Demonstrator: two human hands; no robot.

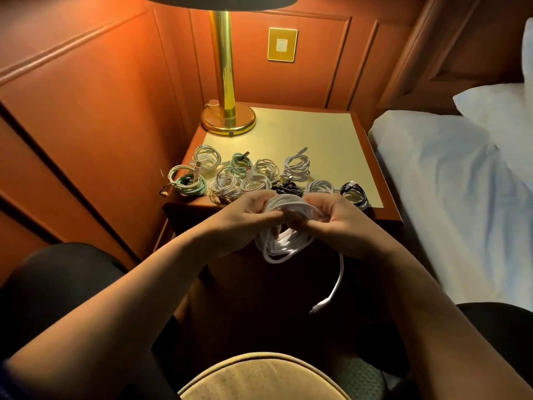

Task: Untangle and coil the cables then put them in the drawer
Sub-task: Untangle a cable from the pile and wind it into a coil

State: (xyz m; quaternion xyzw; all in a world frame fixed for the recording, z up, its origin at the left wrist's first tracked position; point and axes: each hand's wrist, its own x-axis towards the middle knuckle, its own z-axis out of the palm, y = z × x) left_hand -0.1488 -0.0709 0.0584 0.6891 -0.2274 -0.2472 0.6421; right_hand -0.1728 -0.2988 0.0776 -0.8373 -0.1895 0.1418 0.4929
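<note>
I hold a white cable (284,241) in front of the nightstand, wound into several loops. My left hand (248,215) grips the left side of the bundle and my right hand (336,217) pinches its right side. One loose end with a plug (318,308) hangs down below the loops. Several coiled cables (230,176), white, teal and black, lie along the front of the nightstand top (317,134). The nightstand's dark front (288,284) is in shadow, and I cannot make out a drawer there.
A brass lamp (227,119) stands at the back left of the nightstand. Wood-panelled walls rise behind and to the left. A bed with white sheets (461,197) lies to the right. A cushioned seat edge (259,376) shows at the bottom between my knees.
</note>
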